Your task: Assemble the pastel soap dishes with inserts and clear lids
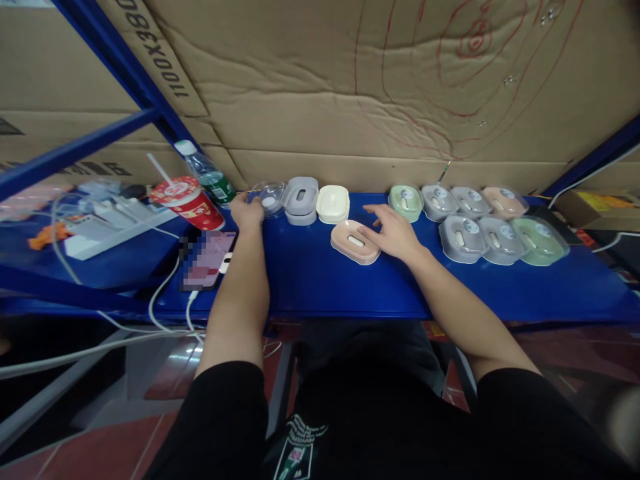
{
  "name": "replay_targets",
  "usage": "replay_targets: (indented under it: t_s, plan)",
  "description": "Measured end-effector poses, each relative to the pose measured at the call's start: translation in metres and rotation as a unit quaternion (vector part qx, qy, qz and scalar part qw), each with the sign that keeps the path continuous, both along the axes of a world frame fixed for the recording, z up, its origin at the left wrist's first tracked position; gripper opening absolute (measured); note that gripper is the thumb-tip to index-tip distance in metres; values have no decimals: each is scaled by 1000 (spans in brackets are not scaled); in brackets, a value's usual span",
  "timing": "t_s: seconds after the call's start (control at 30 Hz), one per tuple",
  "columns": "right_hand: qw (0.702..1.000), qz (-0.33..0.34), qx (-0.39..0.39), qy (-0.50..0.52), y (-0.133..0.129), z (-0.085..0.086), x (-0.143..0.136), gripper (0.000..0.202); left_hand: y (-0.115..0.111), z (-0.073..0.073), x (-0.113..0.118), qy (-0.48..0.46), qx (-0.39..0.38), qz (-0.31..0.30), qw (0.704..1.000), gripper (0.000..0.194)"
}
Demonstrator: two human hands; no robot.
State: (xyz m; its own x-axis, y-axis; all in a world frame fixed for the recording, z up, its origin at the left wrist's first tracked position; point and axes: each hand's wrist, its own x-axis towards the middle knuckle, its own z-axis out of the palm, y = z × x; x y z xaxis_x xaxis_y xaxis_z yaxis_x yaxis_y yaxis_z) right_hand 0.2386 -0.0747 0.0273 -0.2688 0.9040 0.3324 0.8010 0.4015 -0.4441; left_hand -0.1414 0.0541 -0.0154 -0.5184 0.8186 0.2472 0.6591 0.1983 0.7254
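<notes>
My left hand (pixel 248 213) is at the left rim of a clear plastic lid (pixel 271 201), its fingers curled at the edge and partly hidden. My right hand (pixel 395 232) has its fingers spread, with the thumb at the right edge of a pink oval-slotted case (pixel 354 243). That case lies on the blue table (pixel 310 280) with a white piece in its slot. Behind it, a grey slotted part (pixel 301 193) rests on another grey piece, and beside them sits a cream-coloured square box (pixel 333 203).
Several clear-lidded boxes (pixel 463 239) in grey, green and pink stand at the right. At the left are a red drink cup (pixel 193 205) with a straw, a green-labelled bottle (pixel 213 177), a phone (pixel 207 260) on a cable and a white power strip (pixel 117 230). Cardboard (pixel 300 87) walls the back.
</notes>
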Motion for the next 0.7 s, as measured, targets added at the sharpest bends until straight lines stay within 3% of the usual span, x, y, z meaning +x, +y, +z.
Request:
replay_targets:
  t_s: [0.1, 0.2, 0.3, 0.43, 0.57, 0.7]
  plan:
    - [1000, 9, -9, -24, 1, 0, 1, 58, 7, -8, -3, -59, 4, 46, 997, 49]
    - [997, 32, -23, -59, 1, -1, 2, 57, 7, -6, -1, -70, 24, 54, 996, 49]
    - [992, 39, -50, -105, 1, -2, 2, 57, 1, 6, 3, -57, 49, 79, 994, 46]
    - [982, 21, -87, -164, 2, -3, 2, 45, -11, 26, 16, -5, 174, 103, 979, 39]
    - [975, -9, -108, -195, 3, -1, 3, 32, -27, 36, 51, 56, 269, -19, 961, 29]
    - [974, -28, -109, -197, 5, 0, 2, 29, -55, 38, 97, 138, 237, -275, 922, 30]
